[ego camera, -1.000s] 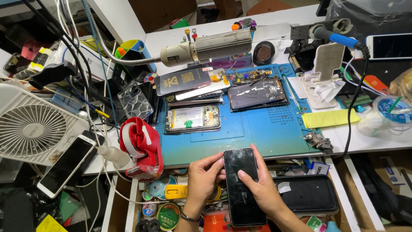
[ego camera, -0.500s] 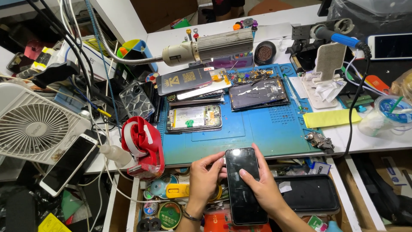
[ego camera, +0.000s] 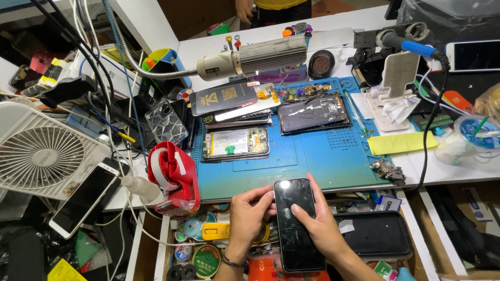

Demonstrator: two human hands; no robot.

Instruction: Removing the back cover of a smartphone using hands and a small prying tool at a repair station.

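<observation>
I grip the glossy black slab smartphone [ego camera: 296, 224] near the blue mat's [ego camera: 323, 161] edge: left hand [ego camera: 249, 216] pinching its side, right hand [ego camera: 317, 224] spread, thumb pressing the glass.

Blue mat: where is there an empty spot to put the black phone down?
The blue mat is bare along its front, between the opened phone and the hands' black phone. Its back half and the left bench are crowded.
</observation>
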